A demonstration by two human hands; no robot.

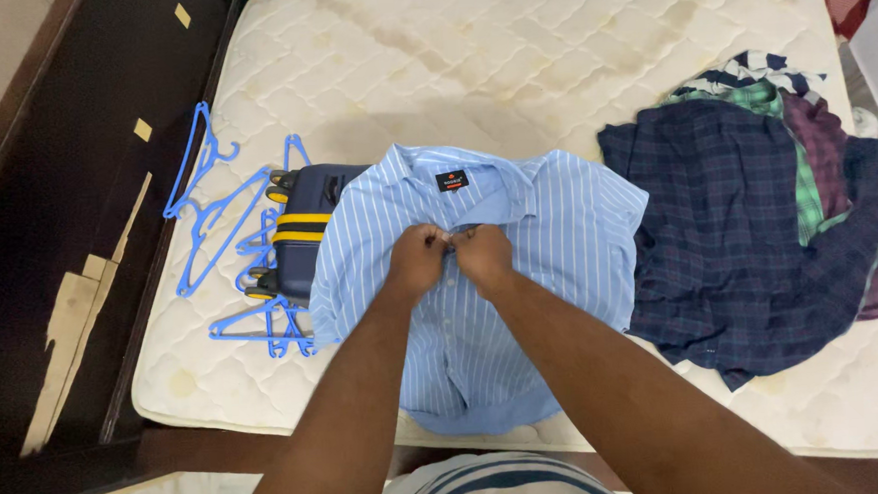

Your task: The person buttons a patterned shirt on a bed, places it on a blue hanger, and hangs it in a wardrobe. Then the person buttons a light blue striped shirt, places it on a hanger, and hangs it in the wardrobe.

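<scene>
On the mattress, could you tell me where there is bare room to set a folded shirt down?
The mattress lies bare beyond the striped shirt. A smaller patch sits at the near-left corner, below the blue hangers. The right side is crowded with piled shirts.

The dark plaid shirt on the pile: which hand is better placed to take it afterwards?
Probably the right hand: the dark plaid shirt lies on its side. The left hand would need to cross over.

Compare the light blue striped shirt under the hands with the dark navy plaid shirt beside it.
The light blue striped shirt is pale with thin white stripes; the dark navy plaid shirt is dark and checked. The striped one lies spread flat, collar up, both hands at its front placket; the plaid one lies rumpled on a pile of clothes, untouched. Both rest on the mattress.
</scene>
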